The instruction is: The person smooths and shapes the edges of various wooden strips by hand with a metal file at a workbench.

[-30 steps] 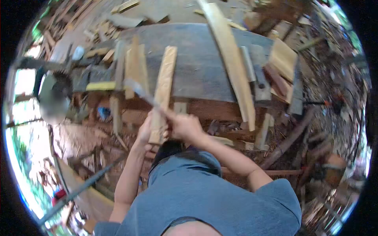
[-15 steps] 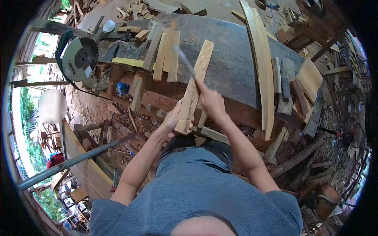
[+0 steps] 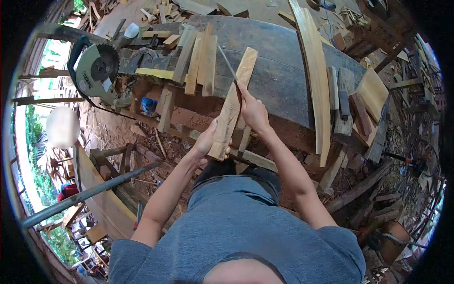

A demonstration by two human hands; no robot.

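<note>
A pale, rough-cut wooden piece [image 3: 230, 110] slants up from my waist, its far end over the workbench [image 3: 279, 61]. My left hand [image 3: 206, 140] is wrapped round its lower part from the left side, with fingertips showing at the right edge. My right hand [image 3: 254, 113] is closed on the handle of a long knife [image 3: 228, 62]. Its narrow metal blade points up and to the left, crossing the wood's left edge near the upper half. The wood's face bears uneven cut marks. Most of the knife's handle is hidden in my fist.
A circular saw [image 3: 97, 71] sits at the bench's left end. Several wooden strips [image 3: 194, 66] lie beside it. Long boards [image 3: 314, 80] and offcuts [image 3: 364, 113] are on the right. A metal pipe [image 3: 94, 191] crosses at lower left. Another person stands far left.
My right hand and the knife have shifted slightly; the blade, blurred before, now shows sharply against the wood. My left hand keeps its hold, and the wood has barely moved.
</note>
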